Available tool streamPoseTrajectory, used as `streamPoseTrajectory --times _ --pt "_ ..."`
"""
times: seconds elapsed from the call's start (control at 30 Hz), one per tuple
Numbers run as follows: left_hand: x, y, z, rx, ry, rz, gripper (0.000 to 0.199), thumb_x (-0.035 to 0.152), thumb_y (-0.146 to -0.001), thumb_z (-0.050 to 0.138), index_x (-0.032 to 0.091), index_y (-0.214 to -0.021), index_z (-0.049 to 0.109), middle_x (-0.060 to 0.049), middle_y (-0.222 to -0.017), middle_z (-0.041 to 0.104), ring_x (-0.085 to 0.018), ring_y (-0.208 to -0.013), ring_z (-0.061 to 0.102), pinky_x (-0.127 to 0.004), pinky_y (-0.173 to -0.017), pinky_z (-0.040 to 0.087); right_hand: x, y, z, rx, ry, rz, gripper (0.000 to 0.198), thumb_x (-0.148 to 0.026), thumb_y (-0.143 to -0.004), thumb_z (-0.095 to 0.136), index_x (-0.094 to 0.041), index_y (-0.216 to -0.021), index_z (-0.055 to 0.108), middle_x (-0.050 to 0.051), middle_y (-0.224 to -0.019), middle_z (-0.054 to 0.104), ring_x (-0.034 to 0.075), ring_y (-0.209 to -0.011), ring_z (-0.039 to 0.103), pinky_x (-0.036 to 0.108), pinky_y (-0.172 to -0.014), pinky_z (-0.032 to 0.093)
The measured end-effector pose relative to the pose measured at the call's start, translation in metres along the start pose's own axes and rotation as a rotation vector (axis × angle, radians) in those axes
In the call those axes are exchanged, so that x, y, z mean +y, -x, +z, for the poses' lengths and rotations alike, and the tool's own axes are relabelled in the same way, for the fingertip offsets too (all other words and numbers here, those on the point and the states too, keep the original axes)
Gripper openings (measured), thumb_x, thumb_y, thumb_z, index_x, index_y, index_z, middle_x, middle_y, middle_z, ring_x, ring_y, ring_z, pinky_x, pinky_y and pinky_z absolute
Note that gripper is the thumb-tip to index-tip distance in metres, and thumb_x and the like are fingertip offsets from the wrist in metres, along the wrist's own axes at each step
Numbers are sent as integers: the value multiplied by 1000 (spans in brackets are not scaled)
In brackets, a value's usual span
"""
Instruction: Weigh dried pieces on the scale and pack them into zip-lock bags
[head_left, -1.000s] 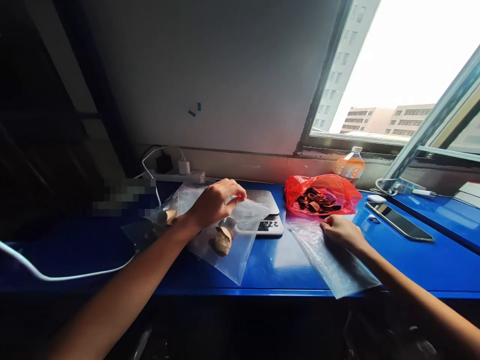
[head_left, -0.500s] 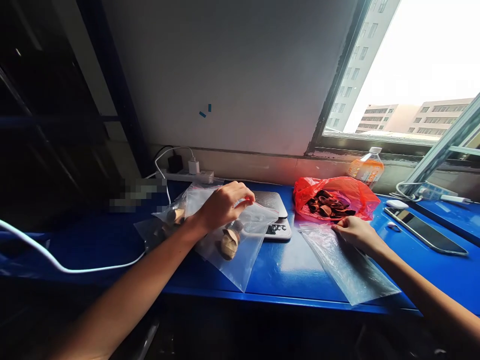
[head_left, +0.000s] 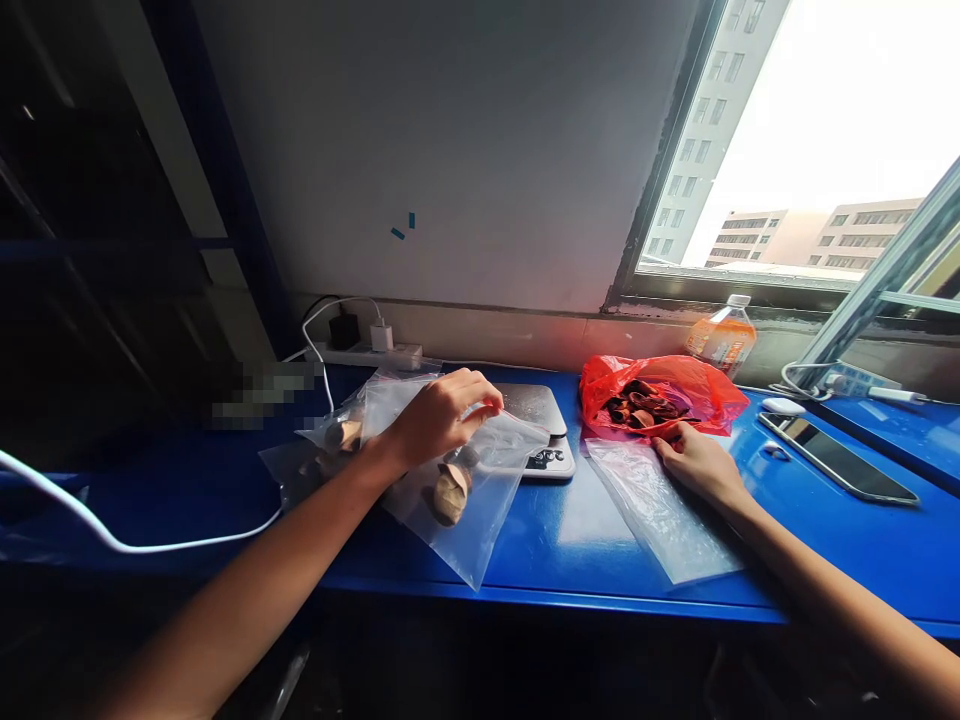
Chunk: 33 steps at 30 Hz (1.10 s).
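Note:
My left hand (head_left: 455, 415) is closed in a pinch on the top edge of a clear zip bag (head_left: 491, 500). Inside that bag lie a pale brown, woody-looking piece (head_left: 451, 495) and a darker one. My right hand (head_left: 694, 460) has its fingers closed on the upper edge of a second clear zip bag (head_left: 637, 505), which looks flat and lies along the table. Just beyond those fingers sits an open red plastic bag (head_left: 600, 390) with several dark brown, curved dried pieces (head_left: 641, 408) in it. Behind my left hand is a kitchen scale (head_left: 551, 405), partly covered by the first bag.
More clear bags with brown pieces (head_left: 343, 435) lie left of my left wrist. A phone (head_left: 840, 458), white earbud case (head_left: 782, 406) and earbud (head_left: 775, 451) are at right. An orange drink bottle (head_left: 724, 335) stands behind the red bag. A white cable (head_left: 135, 547) crosses the left side.
My right hand has moved slightly away from me, toward the red bag, drawing the flat zip bag along. My left hand keeps its pinch. The view has shifted a little.

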<state>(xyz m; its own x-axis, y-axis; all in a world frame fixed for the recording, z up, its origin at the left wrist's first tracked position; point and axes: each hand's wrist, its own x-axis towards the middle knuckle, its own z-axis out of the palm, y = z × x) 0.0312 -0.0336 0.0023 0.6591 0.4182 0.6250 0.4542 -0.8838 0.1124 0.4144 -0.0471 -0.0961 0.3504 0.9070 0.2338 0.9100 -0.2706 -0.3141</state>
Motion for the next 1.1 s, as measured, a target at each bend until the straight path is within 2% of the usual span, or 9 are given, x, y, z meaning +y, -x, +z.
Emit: streamPoseTrajectory --times 0.1,0.23,0.67,0.93,1.1 --pt "2 0 1 -15 1 7 9 11 -88 53 16 -86 60 -2 -89 64 -14 -86 56 -27 -80 45 -5 0 -4 -64 57 91 37 -48 -83 44 -21 -101 62 11 -95 69 30 -96 62 39 -77 43" --pt "3 0 3 -25 3 24 8 12 -89 53 16 -87 59 -3 -89 63 -13 -85 55 -27 -80 44 -12 1 -9 -89 79 168 40 -51 -84 40 -20 -100 61 12 -97 68 32 -99 61 45 -84 41" --pt "8 -1 1 -58 3 16 9 13 -90 52 16 -88 60 -3 -90 63 -14 -86 55 -28 -81 44 -5 3 -2 24 -15 62 44 -60 -80 43 -20 -88 61 15 -86 70 35 -88 61 50 -78 36" --pt "12 -1 1 -75 7 6 9 12 -90 52 16 -87 60 -3 -91 63 -14 -87 55 -28 -81 45 -10 4 -9 -16 -7 128 40 -59 -79 46 -22 -87 59 12 -85 69 36 -92 59 52 -82 34" --pt "11 -2 2 -79 15 9 9 13 -89 52 16 -87 60 -3 -90 62 -14 -86 55 -27 -81 45 -17 7 -16 -35 23 104 44 -59 -81 43 -21 -96 59 14 -97 67 39 -103 54 57 -87 29"
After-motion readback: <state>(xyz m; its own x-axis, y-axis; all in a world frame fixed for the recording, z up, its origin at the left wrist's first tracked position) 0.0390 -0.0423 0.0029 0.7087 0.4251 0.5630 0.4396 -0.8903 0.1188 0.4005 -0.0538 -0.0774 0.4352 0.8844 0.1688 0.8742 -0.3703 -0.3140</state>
